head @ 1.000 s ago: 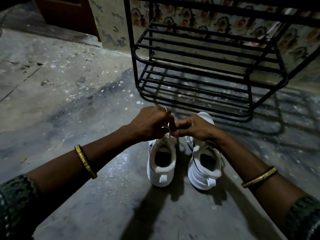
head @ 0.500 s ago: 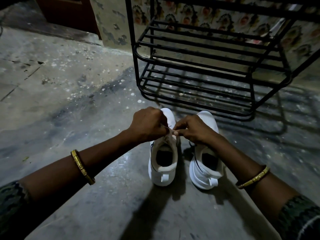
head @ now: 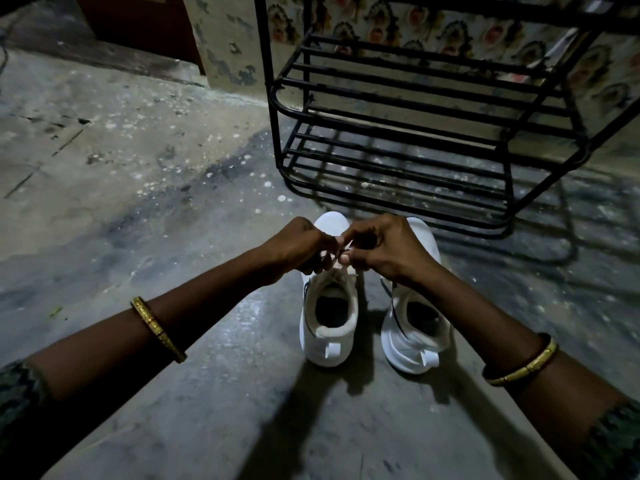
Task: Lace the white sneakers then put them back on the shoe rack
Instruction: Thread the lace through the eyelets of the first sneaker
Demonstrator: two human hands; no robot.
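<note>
Two white sneakers stand side by side on the concrete floor, heels toward me. Over the left sneaker (head: 329, 337) both hands meet above its tongue. My left hand (head: 298, 249) pinches the white lace (head: 341, 268) from the left, and my right hand (head: 388, 249) pinches it from the right, fingertips almost touching. The right sneaker (head: 412, 344) sits under my right wrist, its front partly hidden. Just beyond the shoes stands the black metal shoe rack (head: 398, 174), its barred shelves bare.
The floor (head: 138, 168) is rough, stained concrete with white specks. A patterned wall (head: 450, 32) runs behind the rack. A dark wooden door (head: 138, 22) is at the far left. Gold bangles sit on both forearms.
The camera has shifted a little, so the shoes and rack sit slightly differently in view. Both hands stay over the left sneaker, fingers working the lace closer together.
</note>
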